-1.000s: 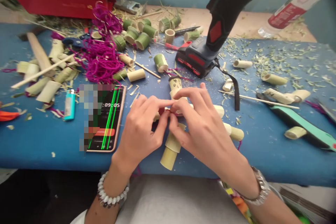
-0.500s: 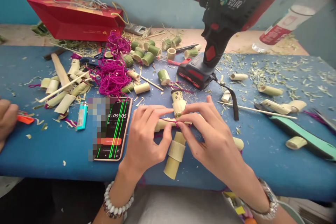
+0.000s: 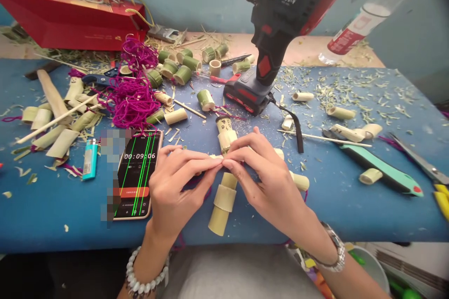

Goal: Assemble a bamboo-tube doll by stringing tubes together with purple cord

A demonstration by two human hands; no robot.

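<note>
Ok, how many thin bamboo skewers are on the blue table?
3: one across the bamboo strips at left, one beside the green bamboo tube near the drill, one right of the drill. Others may hide under scraps.

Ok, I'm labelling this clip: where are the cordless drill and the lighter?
Cordless drill (image 3: 245, 96), head view, on its battery base.
Lighter (image 3: 90, 161), head view, on its blue body.

Bright, even light; source not visible. Shadows soft, faint under left hand (image 3: 178, 187) and right hand (image 3: 270, 182). Cordless drill (image 3: 277, 14) and plastic bottle (image 3: 365, 18) blurred, out of focus close to lens. Worktop (image 3: 45, 205) front edge bowed by wide-angle distortion. Top-right corner dark. Mosaic blur over part of phone (image 3: 135, 187).
</note>
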